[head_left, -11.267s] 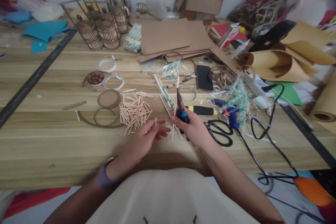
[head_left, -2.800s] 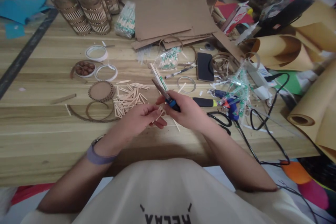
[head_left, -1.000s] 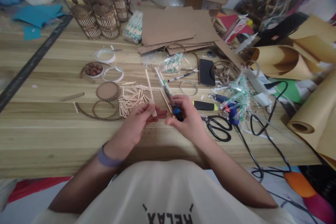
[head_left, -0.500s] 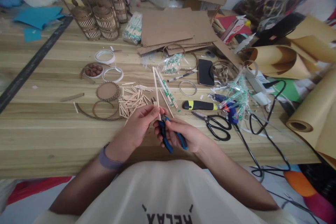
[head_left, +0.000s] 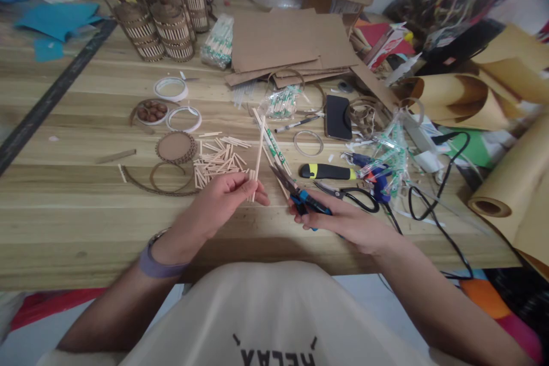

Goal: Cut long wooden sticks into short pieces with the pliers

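Pinched in my left hand [head_left: 229, 200] are a long thin wooden stick [head_left: 260, 146], standing up from the fingers, and several short pieces [head_left: 251, 178] beside it. My right hand [head_left: 326, 217] is closed around blue and black pliers [head_left: 312, 203], whose dark jaws point up and left, apart from the sticks. A pile of short cut sticks [head_left: 218, 163] lies just beyond my left hand. Paper-wrapped sticks [head_left: 274, 146] lie on the wooden table [head_left: 107, 229] between and beyond my hands.
Black scissors [head_left: 362, 197] and a black and yellow cutter [head_left: 328, 171] lie near my right hand. Farther off are a phone [head_left: 338, 117], cardboard sheets [head_left: 291, 40], tape rolls [head_left: 170, 89] and small stick lanterns [head_left: 174, 31]. A black cable [head_left: 446, 240] loops at the right.
My right hand has moved right with the pliers, away from the sticks, and their jaws now point up and left. My left hand has shifted slightly left, still holding the sticks.
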A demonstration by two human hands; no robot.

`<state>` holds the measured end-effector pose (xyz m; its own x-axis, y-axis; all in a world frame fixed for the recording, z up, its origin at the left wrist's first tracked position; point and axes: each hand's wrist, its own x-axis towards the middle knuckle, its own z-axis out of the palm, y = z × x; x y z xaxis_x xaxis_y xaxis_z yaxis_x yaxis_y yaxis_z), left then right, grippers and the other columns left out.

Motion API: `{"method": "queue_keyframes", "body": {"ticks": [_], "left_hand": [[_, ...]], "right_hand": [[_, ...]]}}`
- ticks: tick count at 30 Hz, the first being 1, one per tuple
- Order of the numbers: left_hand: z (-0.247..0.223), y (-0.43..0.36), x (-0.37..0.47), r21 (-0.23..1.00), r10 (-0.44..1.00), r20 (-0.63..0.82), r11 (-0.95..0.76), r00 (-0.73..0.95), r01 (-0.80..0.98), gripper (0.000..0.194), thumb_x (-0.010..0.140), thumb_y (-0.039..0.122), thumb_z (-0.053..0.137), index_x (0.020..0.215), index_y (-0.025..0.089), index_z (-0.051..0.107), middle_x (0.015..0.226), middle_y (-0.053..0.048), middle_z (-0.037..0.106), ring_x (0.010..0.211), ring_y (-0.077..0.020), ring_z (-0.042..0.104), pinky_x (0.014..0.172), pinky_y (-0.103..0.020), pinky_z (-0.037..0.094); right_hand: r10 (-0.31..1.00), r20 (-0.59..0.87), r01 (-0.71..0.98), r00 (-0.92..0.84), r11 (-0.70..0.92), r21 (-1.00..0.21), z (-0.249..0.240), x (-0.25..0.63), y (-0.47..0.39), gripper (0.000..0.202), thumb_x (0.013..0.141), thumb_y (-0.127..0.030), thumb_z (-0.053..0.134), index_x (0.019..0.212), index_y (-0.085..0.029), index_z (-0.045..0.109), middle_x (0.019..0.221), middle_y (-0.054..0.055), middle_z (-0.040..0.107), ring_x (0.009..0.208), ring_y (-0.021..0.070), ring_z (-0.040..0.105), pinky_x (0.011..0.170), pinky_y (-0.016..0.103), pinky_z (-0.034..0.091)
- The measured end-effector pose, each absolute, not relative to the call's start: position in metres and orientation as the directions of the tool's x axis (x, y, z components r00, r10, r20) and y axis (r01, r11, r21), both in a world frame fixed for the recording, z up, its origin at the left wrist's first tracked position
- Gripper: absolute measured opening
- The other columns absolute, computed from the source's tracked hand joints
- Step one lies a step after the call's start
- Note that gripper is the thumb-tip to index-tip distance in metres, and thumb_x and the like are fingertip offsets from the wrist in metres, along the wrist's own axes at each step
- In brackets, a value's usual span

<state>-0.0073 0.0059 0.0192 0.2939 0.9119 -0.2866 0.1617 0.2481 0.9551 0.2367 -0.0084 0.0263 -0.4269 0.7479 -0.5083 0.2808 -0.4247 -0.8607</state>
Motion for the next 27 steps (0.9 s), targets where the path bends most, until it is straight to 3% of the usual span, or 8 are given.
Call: {"method": "queue_keyframes", "body": {"ticks": [6, 12, 22, 27], "left_hand": [[0.012, 0.005, -0.006, 0.947, 0.846, -0.316, 0.256, 0.428, 0.193, 0.03, 0.09, 0.041, 0.057, 0.073, 0.022, 0.074, 0.077, -0.003, 0.076, 0.081, -0.0217, 0.064, 0.081, -0.032, 0.043], [0.005, 0.004, -0.005, 0.941, 0.78, -0.315, 0.329, 0.541, 0.075, 0.029, 0.091, 0.043, 0.059, 0.08, 0.021, 0.074, 0.075, -0.002, 0.077, 0.086, -0.0211, 0.07, 0.09, -0.033, 0.045], [0.007, 0.005, -0.002, 0.932, 0.762, -0.319, 0.359, 0.564, 0.043, 0.029, 0.089, 0.044, 0.062, 0.078, 0.021, 0.076, 0.071, -0.002, 0.074, 0.08, -0.0209, 0.07, 0.087, -0.033, 0.048], [0.004, 0.006, -0.004, 0.935, 0.76, -0.318, 0.349, 0.567, 0.057, 0.03, 0.089, 0.045, 0.063, 0.074, 0.021, 0.075, 0.072, -0.002, 0.075, 0.081, -0.0212, 0.07, 0.088, -0.032, 0.047]], "right_hand": [[0.635, -0.552, 0.378, -0.54, -0.403, -0.833, 0.033, 0.235, -0.001, 0.023, 0.078, -0.035, 0.067, 0.094, -0.019, 0.066, 0.093, 0.003, 0.061, 0.082, 0.0161, 0.055, 0.067, 0.029, 0.046], [0.61, -0.531, 0.387, -0.589, -0.363, -0.847, 0.032, 0.228, 0.006, 0.022, 0.079, -0.03, 0.066, 0.098, -0.02, 0.067, 0.088, 0.002, 0.061, 0.08, 0.0153, 0.054, 0.064, 0.026, 0.046], [0.604, -0.525, 0.354, -0.6, -0.388, -0.851, 0.033, 0.224, 0.01, 0.026, 0.079, -0.027, 0.066, 0.103, -0.02, 0.069, 0.089, 0.003, 0.063, 0.081, 0.0159, 0.055, 0.061, 0.026, 0.045], [0.598, -0.522, 0.383, -0.608, -0.355, -0.853, 0.033, 0.224, 0.011, 0.02, 0.077, -0.027, 0.064, 0.096, -0.02, 0.067, 0.09, 0.003, 0.062, 0.082, 0.0158, 0.055, 0.063, 0.026, 0.044]]}}
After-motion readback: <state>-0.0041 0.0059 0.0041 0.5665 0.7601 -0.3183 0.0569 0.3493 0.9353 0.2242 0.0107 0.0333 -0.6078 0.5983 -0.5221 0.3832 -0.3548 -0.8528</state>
